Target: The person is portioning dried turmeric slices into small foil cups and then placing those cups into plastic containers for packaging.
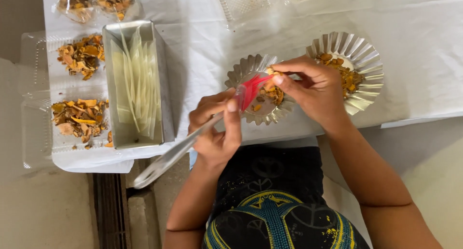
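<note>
- Left hand (216,133): fingers curl around a clear plastic sleeve (178,150), thumb pressed along its upper end; the sleeve slants down to the lower left.
- Right hand (313,87): thumb and forefinger pinch a small red strip (251,87) at the sleeve's mouth.
- Both hands hover over a fluted foil cup (258,92) holding orange-brown dried pieces, on the white-covered table (424,61).
- A second foil cup (359,68), likewise filled, sits just beside it, to the right.
- Left: metal tin (132,85) of pale sheets; clear trays (79,85) of dried pieces.
</note>
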